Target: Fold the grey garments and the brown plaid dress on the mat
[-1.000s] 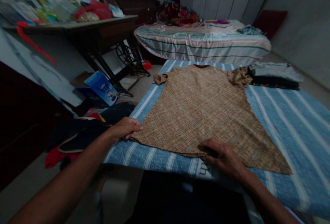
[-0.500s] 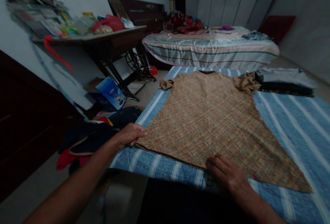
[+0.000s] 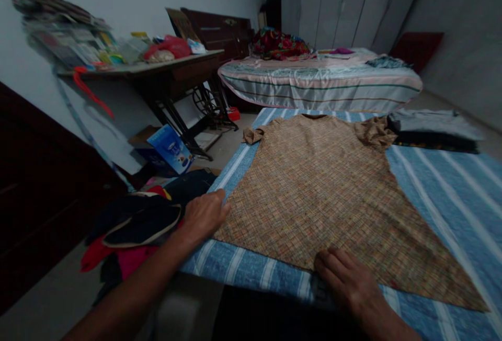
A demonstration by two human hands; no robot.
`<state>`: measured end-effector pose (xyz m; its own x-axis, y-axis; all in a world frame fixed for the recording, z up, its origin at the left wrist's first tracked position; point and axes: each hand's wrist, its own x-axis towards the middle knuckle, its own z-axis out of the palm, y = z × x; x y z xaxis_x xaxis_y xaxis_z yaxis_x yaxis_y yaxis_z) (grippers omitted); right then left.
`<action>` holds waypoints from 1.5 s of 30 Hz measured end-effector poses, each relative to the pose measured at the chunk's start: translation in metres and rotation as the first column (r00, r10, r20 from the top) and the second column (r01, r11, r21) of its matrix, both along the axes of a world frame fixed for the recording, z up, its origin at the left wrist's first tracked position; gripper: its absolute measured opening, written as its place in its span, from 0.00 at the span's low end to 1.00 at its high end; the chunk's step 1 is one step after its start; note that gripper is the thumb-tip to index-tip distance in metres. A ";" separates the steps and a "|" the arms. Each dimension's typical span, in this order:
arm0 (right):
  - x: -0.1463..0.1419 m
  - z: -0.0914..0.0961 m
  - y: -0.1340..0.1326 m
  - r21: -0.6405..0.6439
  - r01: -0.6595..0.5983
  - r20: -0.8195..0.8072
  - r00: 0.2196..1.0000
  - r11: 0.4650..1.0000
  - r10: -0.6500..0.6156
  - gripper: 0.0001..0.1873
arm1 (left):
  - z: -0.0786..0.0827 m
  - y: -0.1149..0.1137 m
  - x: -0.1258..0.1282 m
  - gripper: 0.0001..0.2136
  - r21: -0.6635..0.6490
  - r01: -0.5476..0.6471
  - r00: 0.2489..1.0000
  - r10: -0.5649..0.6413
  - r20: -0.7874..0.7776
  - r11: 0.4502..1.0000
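Note:
A tan checked garment (image 3: 325, 194) lies spread flat on a blue and white striped sheet (image 3: 451, 184), neck end away from me. My left hand (image 3: 204, 215) rests on the garment's near left hem corner, fingers curled round its edge. My right hand (image 3: 345, 278) presses on the near hem at the middle, fingers bent down onto the cloth at the sheet's front edge. Both short sleeves are crumpled at the far corners.
A folded grey and dark pile (image 3: 431, 126) lies at the sheet's far right. Dark and red clothes (image 3: 133, 220) are heaped on the floor to the left. Behind stand a cluttered sewing table (image 3: 157, 69), a blue box (image 3: 172, 147) and a striped bed (image 3: 317, 79).
My left hand has slid slightly right along the hem corner. My right hand has drawn back toward the sheet's near edge. The camera has shifted a little.

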<state>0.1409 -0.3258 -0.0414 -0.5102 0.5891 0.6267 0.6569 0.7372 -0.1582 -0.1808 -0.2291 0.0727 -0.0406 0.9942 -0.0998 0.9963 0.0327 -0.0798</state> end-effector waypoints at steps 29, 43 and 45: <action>-0.009 0.008 0.011 -0.026 0.035 0.068 0.997 0.999 -0.033 0.15 | -0.082 0.004 0.143 0.22 0.247 0.661 0.711 -0.697 0.093 0.708; 0.047 -0.006 0.005 0.224 0.376 -0.019 0.924 0.899 -0.382 0.17 | -0.094 -0.005 0.150 0.27 0.160 0.694 0.683 -0.712 0.162 0.702; 0.064 -0.011 0.000 0.199 0.385 0.036 0.916 0.901 -0.399 0.16 | -0.095 -0.005 0.151 0.27 0.169 0.693 0.680 -0.713 0.169 0.701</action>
